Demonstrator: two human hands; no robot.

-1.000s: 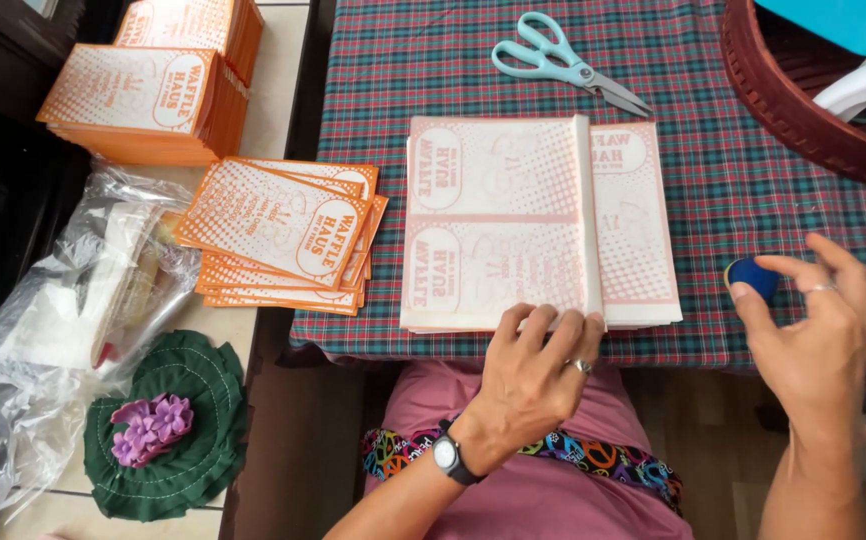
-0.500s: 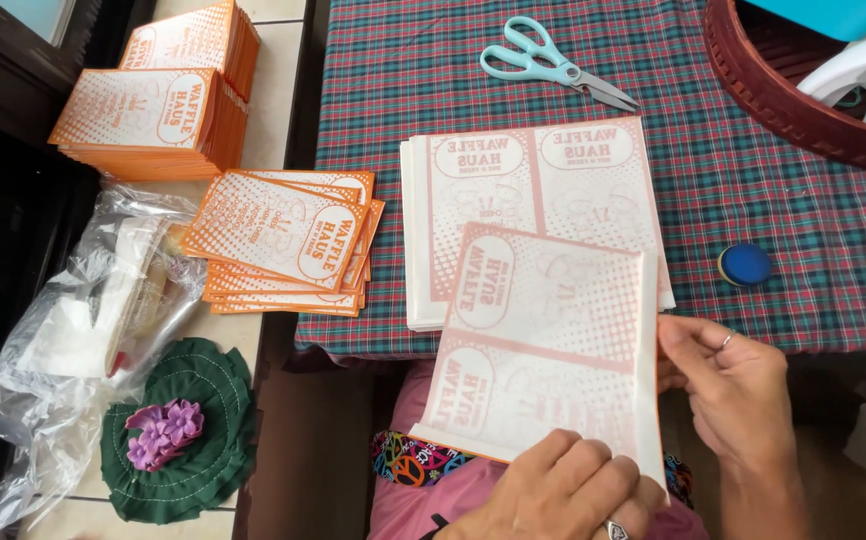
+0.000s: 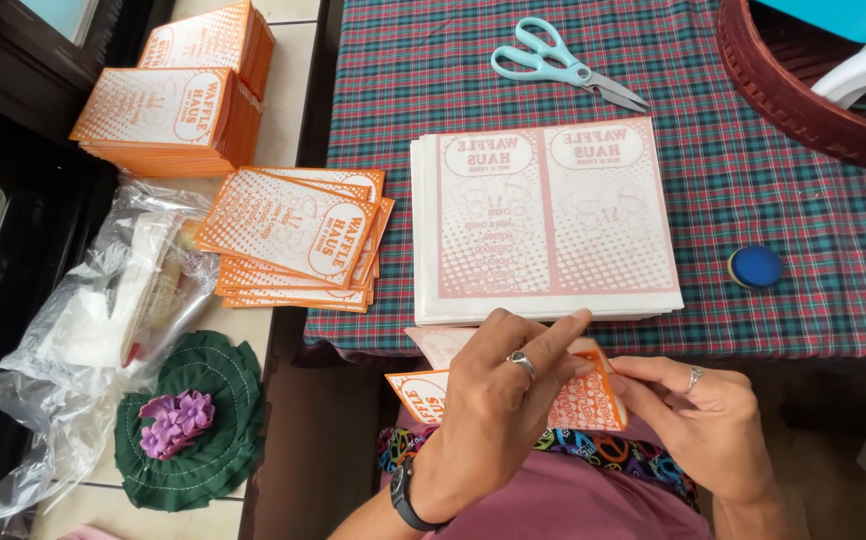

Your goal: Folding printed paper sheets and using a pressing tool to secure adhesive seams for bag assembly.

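Observation:
Both hands hold one orange-and-white printed paper sheet [image 3: 428, 392] over my lap, below the table edge. My left hand [image 3: 498, 400], with a ring and a black wristwatch, lies on top of the sheet and presses its fold. My right hand [image 3: 698, 420], also ringed, pinches the sheet's right edge. Just beyond the hands, a stack of flat printed sheets [image 3: 548, 220] lies on the plaid tablecloth [image 3: 773, 200].
Teal scissors [image 3: 563, 65] lie at the far side of the cloth and a small blue round object [image 3: 755, 266] at the right. A dark red basket [image 3: 803, 95] stands top right. Left: piles of folded orange bags [image 3: 293, 235], clear plastic bags [image 3: 103, 300], a green fabric flower piece [image 3: 188, 420].
A sheet came off the stack toward my lap. It was open in both hands half a second ago and is now folded smaller. The blue object left my right hand and lies on the cloth.

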